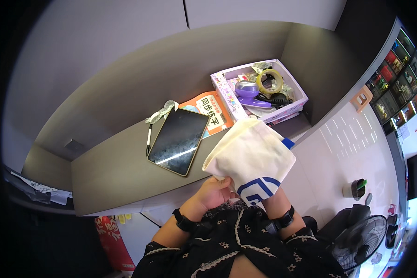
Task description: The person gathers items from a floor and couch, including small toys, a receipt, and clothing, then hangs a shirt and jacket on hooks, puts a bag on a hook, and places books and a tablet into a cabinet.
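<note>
A cream cloth bag (252, 150) with a blue printed pattern and a small blue tab on its right edge is held up in front of me. My left hand (215, 192) pinches its lower left edge between thumb and fingers. Behind or inside the bag's lower right part is my right hand (274, 204); only the area near its wrist shows, and the bag hides its fingers. Just beyond the bag, a dark tablet (180, 141) lies on the grey desk shelf (111, 169).
An orange-and-white book (213, 111) lies partly under the tablet. Beside it stands a lilac box (227, 99) holding a purple handheld device (248, 92) and a tape roll (269, 81). A pen (148, 139) and crumpled plastic (163, 111) lie left. A fan (363, 241) stands lower right.
</note>
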A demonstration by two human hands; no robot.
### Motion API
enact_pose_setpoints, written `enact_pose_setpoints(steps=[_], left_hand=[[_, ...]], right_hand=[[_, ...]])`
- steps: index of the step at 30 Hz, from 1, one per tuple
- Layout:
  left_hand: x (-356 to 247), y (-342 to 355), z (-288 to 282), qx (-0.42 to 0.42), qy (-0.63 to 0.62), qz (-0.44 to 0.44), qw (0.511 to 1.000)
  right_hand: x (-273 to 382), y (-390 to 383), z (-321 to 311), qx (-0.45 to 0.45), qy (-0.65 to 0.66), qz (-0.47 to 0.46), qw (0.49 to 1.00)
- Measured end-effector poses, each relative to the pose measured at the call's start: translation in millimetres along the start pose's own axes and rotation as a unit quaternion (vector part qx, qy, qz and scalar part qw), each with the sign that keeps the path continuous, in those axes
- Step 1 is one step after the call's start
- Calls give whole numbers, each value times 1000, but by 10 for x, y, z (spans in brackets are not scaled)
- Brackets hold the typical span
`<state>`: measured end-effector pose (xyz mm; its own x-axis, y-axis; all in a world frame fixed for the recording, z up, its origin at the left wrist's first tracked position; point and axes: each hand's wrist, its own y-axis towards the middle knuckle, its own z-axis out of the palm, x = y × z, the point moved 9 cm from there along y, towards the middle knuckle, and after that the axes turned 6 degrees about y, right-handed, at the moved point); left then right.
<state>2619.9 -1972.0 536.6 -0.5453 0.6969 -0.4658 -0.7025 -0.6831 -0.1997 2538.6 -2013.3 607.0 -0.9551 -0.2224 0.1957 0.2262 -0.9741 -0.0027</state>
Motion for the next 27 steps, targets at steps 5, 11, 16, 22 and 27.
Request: enact_pose_setpoints(steps=[5,11,16,22,27], left_hand=[[-341,-239,-86,-14,-53,105,993],[-913,-924,-356,-54,-31,210,976],[-960,-1420,-620,-116,-29,228,966],[-1289,-2060,-881,-160,59,289,942],[-1818,-2838,-1324,-245,43,407,879]], right_hand=[[-271,143,-45,-1,-56,86,995],[-988,172,-46,-2,-150,220,964],[-1622,309,409,95,-192,203,956],[-1906,601,426,276,-457,118,838],[-1275,844,-648,-73,-600,140,785]])
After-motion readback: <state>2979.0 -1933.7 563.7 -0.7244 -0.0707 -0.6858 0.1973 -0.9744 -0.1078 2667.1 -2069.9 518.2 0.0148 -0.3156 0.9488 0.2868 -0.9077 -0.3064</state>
